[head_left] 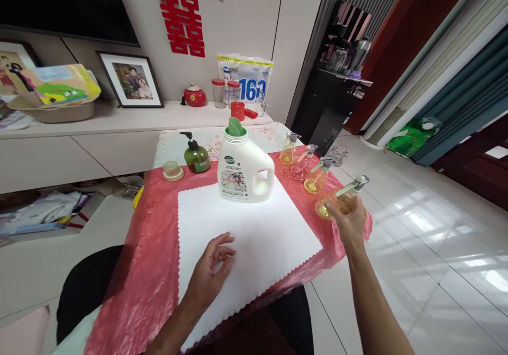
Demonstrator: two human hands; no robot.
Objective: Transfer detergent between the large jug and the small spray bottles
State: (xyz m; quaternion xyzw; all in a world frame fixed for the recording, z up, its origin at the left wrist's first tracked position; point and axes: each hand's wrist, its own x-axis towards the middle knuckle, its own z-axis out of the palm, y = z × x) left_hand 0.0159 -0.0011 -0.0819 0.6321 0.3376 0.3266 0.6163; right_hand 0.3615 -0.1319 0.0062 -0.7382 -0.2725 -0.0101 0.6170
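Observation:
Over a white sheet with scalloped edges [254, 238], my left hand [212, 265] hovers with loosely curled fingers apart, holding nothing. On the right, my right hand [352, 221] is wrapped around a clear pump bottle [336, 200] with yellow liquid and a dispenser head. Beyond it, several similar pump bottles [315, 180] stand in a row, one of them pinkish. A large white jug [242, 170] with a handle and a green spout rests upright on the sheet's far part. To its left are a green pump bottle [197, 158] and a pale round cap [173, 170].
Red plastic film [151, 238] covers the table under the sheet. Behind it, a ledge [138, 119] carries a picture frame [133, 80], a red pot [194, 96], lidded jars [219, 93] and a plastic pack [246, 77]. A black cabinet [329, 106] stands back right.

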